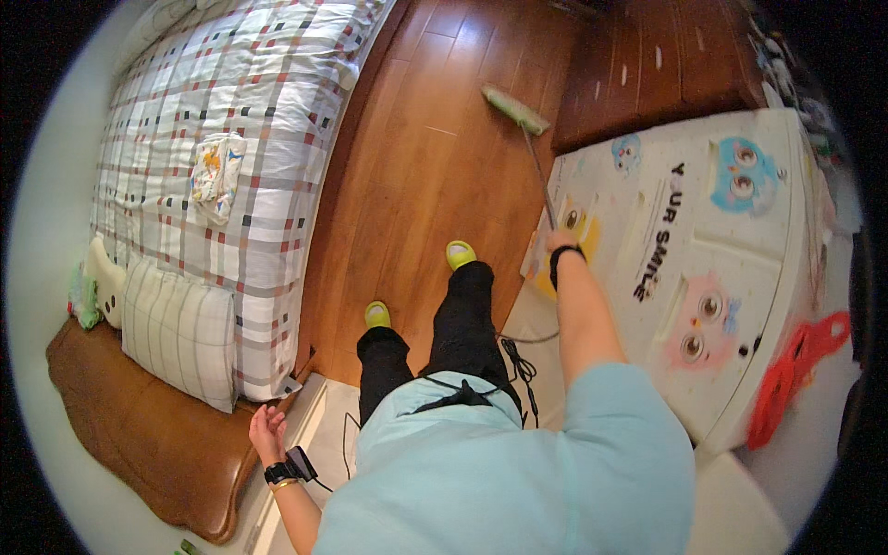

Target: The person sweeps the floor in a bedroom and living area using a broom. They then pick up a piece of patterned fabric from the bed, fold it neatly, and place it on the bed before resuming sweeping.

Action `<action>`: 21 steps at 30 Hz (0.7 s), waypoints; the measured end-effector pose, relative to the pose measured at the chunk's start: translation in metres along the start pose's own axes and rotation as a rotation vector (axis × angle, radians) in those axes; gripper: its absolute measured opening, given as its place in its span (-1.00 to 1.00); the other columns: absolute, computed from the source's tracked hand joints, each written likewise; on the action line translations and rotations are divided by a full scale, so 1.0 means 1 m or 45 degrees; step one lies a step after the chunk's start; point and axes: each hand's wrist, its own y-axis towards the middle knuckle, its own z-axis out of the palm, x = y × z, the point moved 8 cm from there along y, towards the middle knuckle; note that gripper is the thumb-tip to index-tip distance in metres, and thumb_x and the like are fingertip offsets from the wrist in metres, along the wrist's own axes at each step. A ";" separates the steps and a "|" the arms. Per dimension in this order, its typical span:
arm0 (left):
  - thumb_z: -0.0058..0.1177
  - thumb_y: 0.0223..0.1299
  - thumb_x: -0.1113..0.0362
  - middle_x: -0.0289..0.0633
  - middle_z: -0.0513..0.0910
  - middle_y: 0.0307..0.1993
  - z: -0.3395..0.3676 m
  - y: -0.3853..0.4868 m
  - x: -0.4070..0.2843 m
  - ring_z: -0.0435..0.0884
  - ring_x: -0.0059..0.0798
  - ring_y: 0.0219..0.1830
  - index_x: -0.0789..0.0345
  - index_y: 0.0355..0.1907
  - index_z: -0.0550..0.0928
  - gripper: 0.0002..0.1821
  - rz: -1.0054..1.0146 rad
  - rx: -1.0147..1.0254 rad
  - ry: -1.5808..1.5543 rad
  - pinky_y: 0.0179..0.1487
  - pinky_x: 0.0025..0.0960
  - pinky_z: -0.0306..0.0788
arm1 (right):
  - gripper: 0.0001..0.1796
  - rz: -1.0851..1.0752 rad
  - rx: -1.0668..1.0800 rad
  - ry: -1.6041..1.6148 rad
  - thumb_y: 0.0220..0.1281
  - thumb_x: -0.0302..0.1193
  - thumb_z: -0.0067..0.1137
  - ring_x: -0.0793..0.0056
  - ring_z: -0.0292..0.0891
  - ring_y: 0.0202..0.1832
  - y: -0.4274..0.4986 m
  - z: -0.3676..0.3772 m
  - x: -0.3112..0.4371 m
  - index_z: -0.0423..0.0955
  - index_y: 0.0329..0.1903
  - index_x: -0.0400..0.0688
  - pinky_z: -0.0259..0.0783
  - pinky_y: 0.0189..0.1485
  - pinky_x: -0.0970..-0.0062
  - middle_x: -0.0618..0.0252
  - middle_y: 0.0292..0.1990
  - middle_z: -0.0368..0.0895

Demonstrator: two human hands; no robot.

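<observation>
My right hand (560,241) grips the thin grey handle (538,163) of a floor sweeper, either a broom or a mop. Its pale green, elongated head (515,109) rests on the wooden floor ahead and to the right. The handle continues behind my wrist, partly hidden. Out to the left, my left hand (267,430) hangs beside the brown headboard (152,430), fingers loosely bent and holding nothing. A black strap with a small dark device (300,463) circles that wrist.
A bed (267,173) with a checked cover, folded cloth (217,177) and striped pillow (179,329) lines the left. On the right stands a white drawer cabinet (631,208) with owl pictures and writing, beyond it dark brown furniture (659,69). Black cable (525,371) lies near my leg.
</observation>
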 end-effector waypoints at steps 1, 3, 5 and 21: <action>-0.08 0.13 0.20 -0.26 0.52 -0.32 -0.001 0.011 -0.005 0.53 -0.49 -0.42 0.29 -0.22 0.45 -0.77 0.019 0.038 -0.007 -0.40 -0.49 0.40 | -0.64 -0.013 -0.030 0.050 0.18 -0.31 -0.27 0.13 0.43 -0.18 -0.023 0.035 0.012 0.44 -0.23 -0.32 0.36 -0.16 0.26 -0.05 -0.20 0.46; -0.08 0.13 0.20 -0.26 0.52 -0.32 -0.009 0.035 -0.016 0.53 -0.48 -0.41 0.29 -0.23 0.45 -0.77 0.073 0.096 -0.008 -0.39 -0.48 0.41 | -0.67 -0.031 -0.098 0.090 0.15 -0.33 -0.23 0.16 0.49 -0.31 -0.069 0.095 0.036 0.49 -0.36 -0.30 0.40 -0.28 0.28 -0.07 -0.37 0.52; -0.05 0.11 0.18 -0.22 0.50 -0.29 -0.016 0.066 -0.024 0.52 -0.45 -0.34 0.32 -0.15 0.42 -0.70 0.088 0.155 0.084 -0.33 -0.46 0.39 | -0.73 0.168 -0.006 0.600 0.07 -0.34 -0.12 0.18 0.51 -0.42 -0.128 0.162 0.046 0.49 -0.41 -0.28 0.41 -0.36 0.30 -0.01 -0.47 0.54; -0.05 0.10 0.21 -0.26 0.54 -0.35 0.018 0.130 -0.054 0.53 -0.51 -0.39 0.29 -0.22 0.46 -0.76 0.184 0.712 0.406 -0.36 -0.52 0.39 | -0.60 0.484 0.197 1.740 0.07 -0.21 -0.01 0.49 0.26 -0.81 -0.477 0.278 0.114 0.30 -0.68 -0.27 0.16 -0.78 0.48 0.29 -0.84 0.27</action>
